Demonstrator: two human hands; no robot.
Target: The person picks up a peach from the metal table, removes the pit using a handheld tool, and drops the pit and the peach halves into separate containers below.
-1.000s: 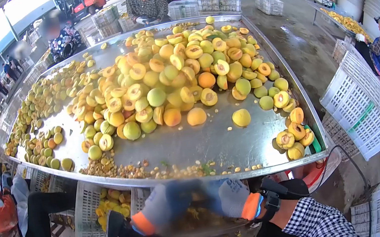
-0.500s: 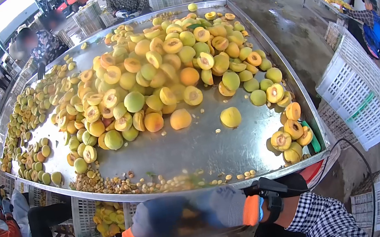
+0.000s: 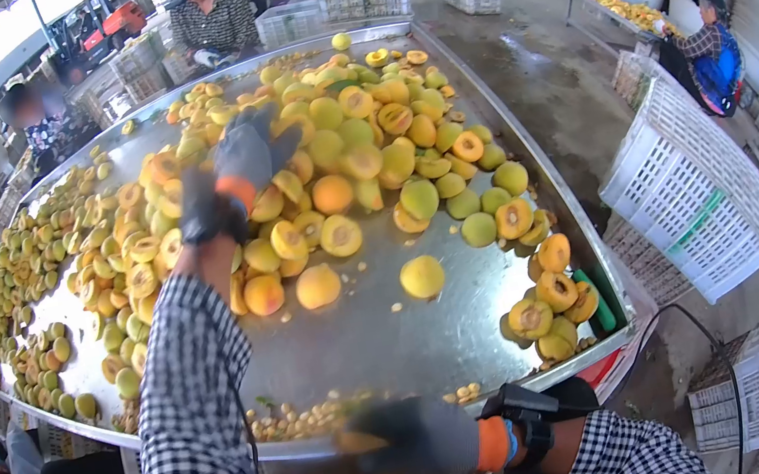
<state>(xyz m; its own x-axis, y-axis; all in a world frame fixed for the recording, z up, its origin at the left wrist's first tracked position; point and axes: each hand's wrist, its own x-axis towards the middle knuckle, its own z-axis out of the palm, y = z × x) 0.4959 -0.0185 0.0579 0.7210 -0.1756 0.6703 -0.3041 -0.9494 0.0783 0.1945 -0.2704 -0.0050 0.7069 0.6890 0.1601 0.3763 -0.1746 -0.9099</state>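
A large heap of yellow peaches (image 3: pixel 332 194), many halved with the pit side showing, covers much of a metal table (image 3: pixel 355 328). My left hand (image 3: pixel 252 148), in a grey glove with an orange cuff, reaches over the heap with its fingers apart, touching or just above the fruit. At the near edge, my right hand (image 3: pixel 420 438) is gloved and smeared by motion. A yellow-orange blur shows at its fingertips; I cannot make out what it is. Loose pits (image 3: pixel 305 420) lie along the near edge, partly behind this hand. A single peach (image 3: pixel 422 277) sits apart from the heap.
The table has a raised rim (image 3: pixel 522 125). Several halves and a green object (image 3: pixel 596 300) lie in its near right corner. White plastic crates (image 3: pixel 685 183) stand to the right, with a black cable (image 3: pixel 712 336) nearby. Other people (image 3: pixel 214 17) are around the far side and left.
My left hand has gone from the near edge out over the heap. My right hand remains near the edge, shifted slightly down. The view has shifted, moving the table left in the picture.
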